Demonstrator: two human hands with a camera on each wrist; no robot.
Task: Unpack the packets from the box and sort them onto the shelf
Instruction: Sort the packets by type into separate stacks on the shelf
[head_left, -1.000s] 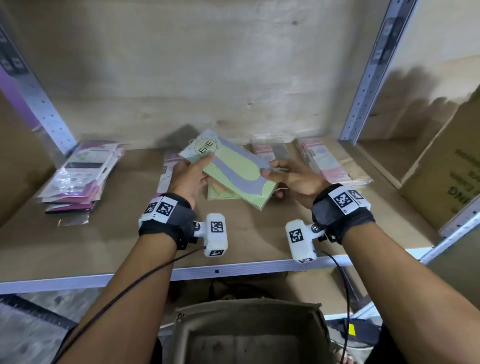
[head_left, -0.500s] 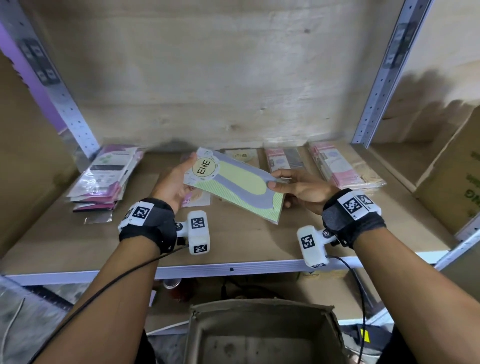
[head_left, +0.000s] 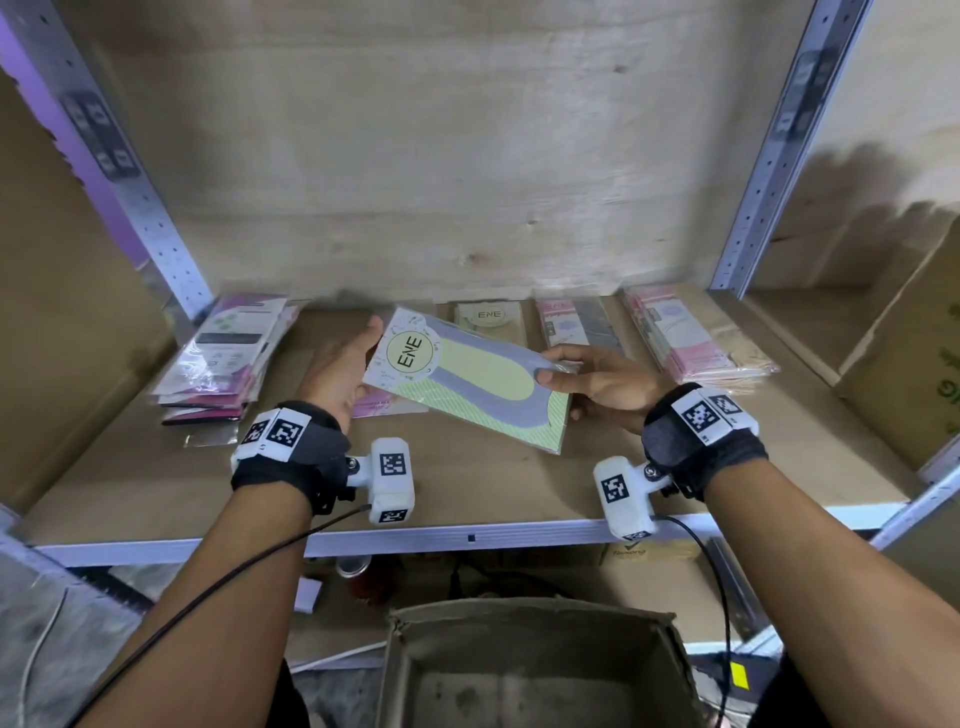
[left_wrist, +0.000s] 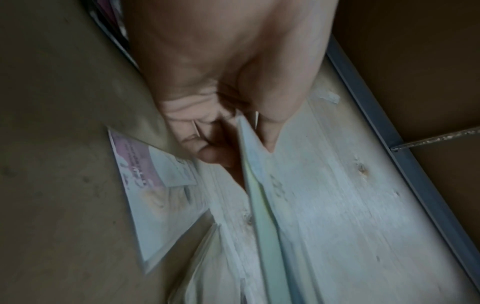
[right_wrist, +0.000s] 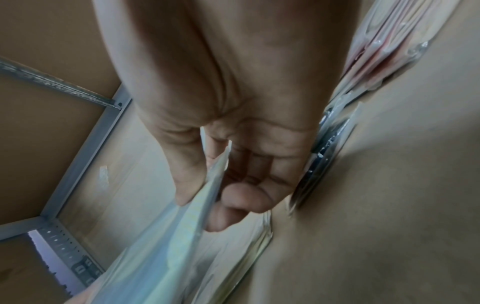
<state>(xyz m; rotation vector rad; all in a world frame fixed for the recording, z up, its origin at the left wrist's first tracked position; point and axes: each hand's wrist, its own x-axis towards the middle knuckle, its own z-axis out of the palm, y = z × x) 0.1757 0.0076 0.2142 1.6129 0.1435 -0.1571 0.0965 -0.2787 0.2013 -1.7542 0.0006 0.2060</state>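
Both hands hold a flat green, yellow and grey packet (head_left: 467, 384) marked ENE, tilted above the middle of the wooden shelf (head_left: 467, 493). My left hand (head_left: 343, 374) pinches its left end by the round label, thumb on top; in the left wrist view the packet edge (left_wrist: 259, 205) runs out from between thumb and fingers. My right hand (head_left: 592, 382) pinches the right end, and the right wrist view shows the packet (right_wrist: 192, 218) between thumb and fingers. The open cardboard box (head_left: 530, 670) stands below the shelf, and what shows of its inside holds nothing.
Sorted piles lie along the shelf's back: purple-white packets (head_left: 228, 358) at left, a pink packet (head_left: 384, 408) under the held one, another ENE packet (head_left: 488, 319), pink-grey packets (head_left: 576, 325) and a pink stack (head_left: 691, 338) at right. Metal uprights (head_left: 769, 150) flank the bay; a carton (head_left: 919, 353) stands far right.
The held packet has lifted off the ENE pile and shifted slightly left and toward me, uncovering the ENE packet at the back. Both hands keep their grip.
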